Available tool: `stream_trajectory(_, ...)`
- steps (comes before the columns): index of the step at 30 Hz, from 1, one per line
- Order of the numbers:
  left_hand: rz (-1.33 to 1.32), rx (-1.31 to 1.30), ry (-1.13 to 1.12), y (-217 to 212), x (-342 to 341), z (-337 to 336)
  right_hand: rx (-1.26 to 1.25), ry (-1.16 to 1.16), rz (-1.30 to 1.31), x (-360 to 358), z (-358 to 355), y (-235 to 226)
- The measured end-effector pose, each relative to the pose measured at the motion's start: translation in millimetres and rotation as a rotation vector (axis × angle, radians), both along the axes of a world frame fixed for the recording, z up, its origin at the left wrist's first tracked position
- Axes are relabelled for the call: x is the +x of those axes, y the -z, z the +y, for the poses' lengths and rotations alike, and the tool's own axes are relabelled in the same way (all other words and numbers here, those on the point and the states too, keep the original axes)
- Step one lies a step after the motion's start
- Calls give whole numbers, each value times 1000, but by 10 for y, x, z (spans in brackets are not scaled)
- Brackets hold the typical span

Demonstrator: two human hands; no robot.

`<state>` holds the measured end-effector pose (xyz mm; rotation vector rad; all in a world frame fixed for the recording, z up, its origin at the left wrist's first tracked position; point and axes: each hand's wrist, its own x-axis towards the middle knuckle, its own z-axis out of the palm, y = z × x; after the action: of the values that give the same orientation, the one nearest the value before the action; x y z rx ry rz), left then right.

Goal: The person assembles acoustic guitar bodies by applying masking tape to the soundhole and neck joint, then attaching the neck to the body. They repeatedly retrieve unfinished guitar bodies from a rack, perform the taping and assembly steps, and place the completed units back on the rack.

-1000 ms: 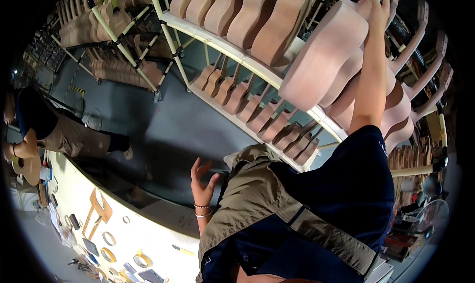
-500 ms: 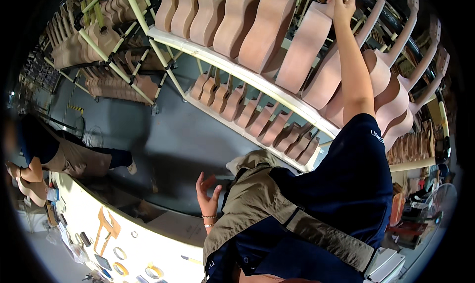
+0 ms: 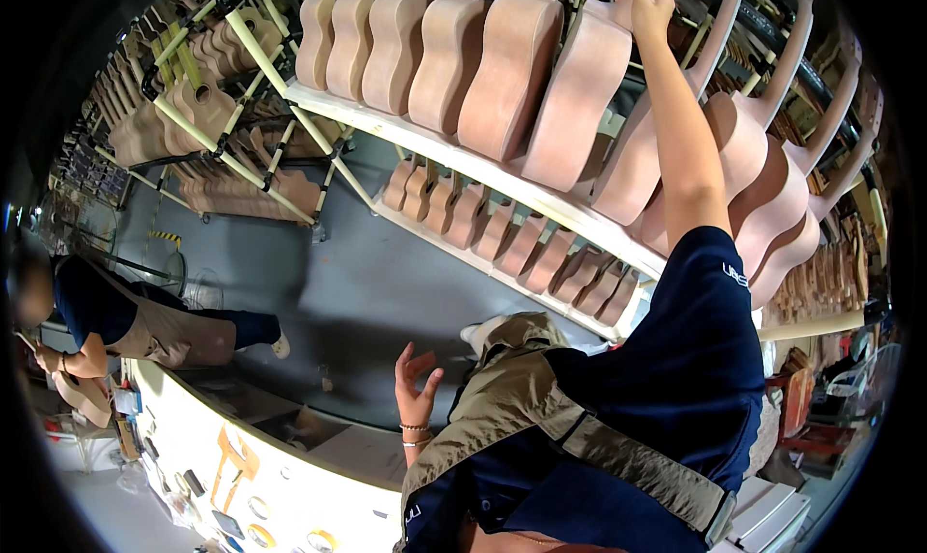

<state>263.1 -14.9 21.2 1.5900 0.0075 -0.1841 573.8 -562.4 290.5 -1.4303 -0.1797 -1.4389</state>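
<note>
Guitar [image 3: 577, 94] gripped by the right hand [image 3: 649, 4] now stands nearer the next body [image 3: 509, 70] leftward, the left hand [image 3: 417, 389] loosely open.

Guitar bodies [image 3: 507, 80] on upper shelf [image 3: 435, 155], second row [image 3: 470, 215] on lower shelf [image 3: 483, 266]; workbench [image 3: 319, 495] lower left, person [image 3: 174, 331] at far end.

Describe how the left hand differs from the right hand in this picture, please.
The right hand is raised and holds a guitar at its upper end; the left hand is lower and empty, fingers loosely curled. The left hand wears bracelets at the wrist; the right hand shows none. Both are gloveless.
</note>
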Motion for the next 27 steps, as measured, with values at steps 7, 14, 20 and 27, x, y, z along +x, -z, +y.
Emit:
stream_trajectory(7, 4, -45, -108, -65, -87, -60, -7, 170, 160, -181, -21, -25)
stream_trajectory(14, 94, -196, -190, 328, -486, 137, 35, -5, 86, -99, 36, 2)
stream_trajectory(20, 88, -157, -185, 267, -345, 252, -28, -12, 34, 1, 42, -25)
stream_trajectory(27, -22, -145, -156, 49, -1, 127, -403, 739, 187, -80, -150, 207)
